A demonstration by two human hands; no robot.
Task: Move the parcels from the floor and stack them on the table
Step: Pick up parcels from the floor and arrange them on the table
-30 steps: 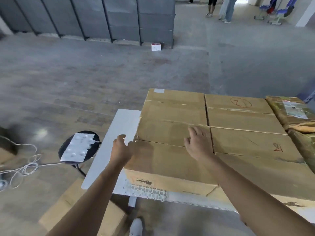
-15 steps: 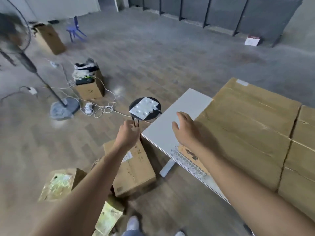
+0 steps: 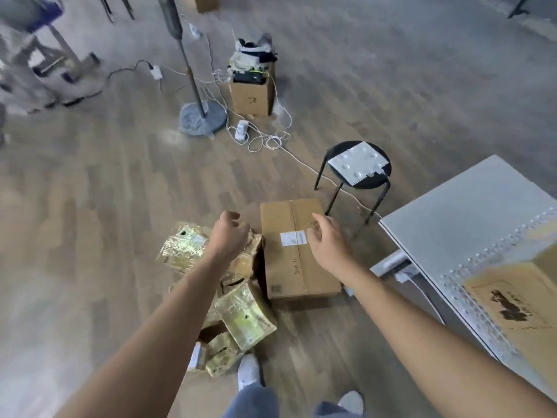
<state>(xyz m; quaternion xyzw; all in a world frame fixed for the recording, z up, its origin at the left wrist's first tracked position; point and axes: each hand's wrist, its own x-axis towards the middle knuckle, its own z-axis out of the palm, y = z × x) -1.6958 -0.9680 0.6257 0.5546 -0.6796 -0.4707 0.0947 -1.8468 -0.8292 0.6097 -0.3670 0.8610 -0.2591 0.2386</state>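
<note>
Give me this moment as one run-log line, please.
stage: no parcel gripped | left hand: empty, over foil-wrapped parcels | right hand: empty, over cardboard box | table: brown box on it

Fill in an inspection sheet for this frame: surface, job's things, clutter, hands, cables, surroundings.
Surface: white table at right, stained box on its near end.
Job's things: labelled box and foil parcels on the floor.
Clutter: black stool bearing a white pad; fan base; far box topped with gear.
Hands: left hand and right hand over the floor parcels, holding nothing.
Cables: white cords looped by the fan base.
Surroundings: wood-look floor; blurred frames far left.
</note>
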